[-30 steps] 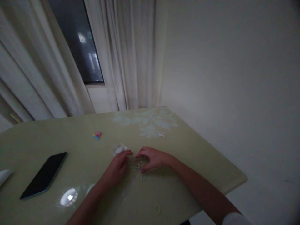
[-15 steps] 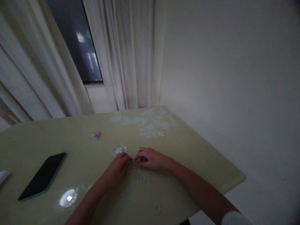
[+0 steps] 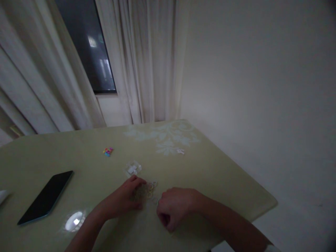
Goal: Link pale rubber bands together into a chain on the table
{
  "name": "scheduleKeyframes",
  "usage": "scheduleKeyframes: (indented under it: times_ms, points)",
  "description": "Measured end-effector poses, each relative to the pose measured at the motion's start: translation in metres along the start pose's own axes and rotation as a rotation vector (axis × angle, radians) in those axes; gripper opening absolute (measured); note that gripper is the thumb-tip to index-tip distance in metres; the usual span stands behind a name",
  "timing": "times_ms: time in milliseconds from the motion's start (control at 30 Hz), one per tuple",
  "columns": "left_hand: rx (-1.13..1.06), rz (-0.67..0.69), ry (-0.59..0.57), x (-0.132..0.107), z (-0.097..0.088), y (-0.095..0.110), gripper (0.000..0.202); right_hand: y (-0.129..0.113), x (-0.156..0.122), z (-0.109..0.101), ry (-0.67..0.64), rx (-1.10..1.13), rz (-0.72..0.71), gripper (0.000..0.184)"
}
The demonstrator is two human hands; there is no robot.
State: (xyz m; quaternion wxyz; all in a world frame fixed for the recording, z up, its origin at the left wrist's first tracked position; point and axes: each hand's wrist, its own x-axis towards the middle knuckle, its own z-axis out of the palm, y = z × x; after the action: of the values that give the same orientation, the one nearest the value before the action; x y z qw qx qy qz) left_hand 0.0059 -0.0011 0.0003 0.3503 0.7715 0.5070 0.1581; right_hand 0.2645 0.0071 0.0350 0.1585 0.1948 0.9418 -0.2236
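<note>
A small heap of pale yellowish and clear rings [image 3: 150, 188] lies on the table between my hands. My left hand [image 3: 124, 197] rests beside the heap on its left, with thumb and fingers spread apart around that side. My right hand [image 3: 178, 206] is low over the table on the right of the rings, its fingers curled in. Whatever may be inside those fingers is hidden. Just beyond my left fingertips sits a clear plastic box [image 3: 132, 168] with something white in it.
A cluster of small colourful pieces [image 3: 108, 151] lies farther back on the left. Small white pieces [image 3: 180, 151] lie at the back right. A dark tablet [image 3: 46, 197] rests at the left on the table [image 3: 210, 168]. Curtains and a wall stand behind.
My right hand has moved from the rings toward me and curled over the spot where a loose ring lay. My left hand has spread its fingers, and the heap shows more fully.
</note>
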Motion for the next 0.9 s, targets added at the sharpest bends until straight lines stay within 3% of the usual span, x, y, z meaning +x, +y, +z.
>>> scheduleKeyframes:
  times_ms: [200, 333, 433, 500, 567, 633, 800, 900]
  points:
    - [-0.029, 0.025, 0.040, 0.014, 0.013, 0.001, 0.032, 0.002, 0.005, 0.000, 0.188, -0.071, 0.068, 0.006]
    - [-0.081, 0.060, 0.079, 0.020, 0.020, -0.002, 0.023, 0.017, 0.020, 0.003, 0.372, -0.101, 0.191, 0.016]
    - [-0.059, 0.044, 0.082, 0.013, 0.010, -0.007, 0.027, 0.035, 0.021, 0.000, 0.487, -0.030, 0.232, 0.016]
    - [-0.018, -0.012, 0.071, 0.003, -0.001, -0.011, 0.040, 0.048, 0.015, -0.004, 0.508, 0.060, 0.203, 0.019]
    - [0.000, -0.082, 0.007, -0.006, -0.012, -0.015, 0.058, 0.058, 0.008, -0.006, 0.474, 0.119, 0.185, 0.045]
    - [-0.005, -0.121, -0.051, -0.009, -0.015, -0.017, 0.062, 0.063, 0.005, -0.005, 0.440, 0.154, 0.190, 0.066]
    - [-0.080, -0.028, -0.003, 0.006, 0.003, -0.008, 0.053, 0.062, 0.024, 0.006, 0.556, 0.288, 0.161, 0.054]
    - [-0.091, -0.011, 0.100, 0.017, 0.016, -0.001, 0.049, 0.059, 0.035, 0.012, 0.633, 0.283, 0.141, 0.060]
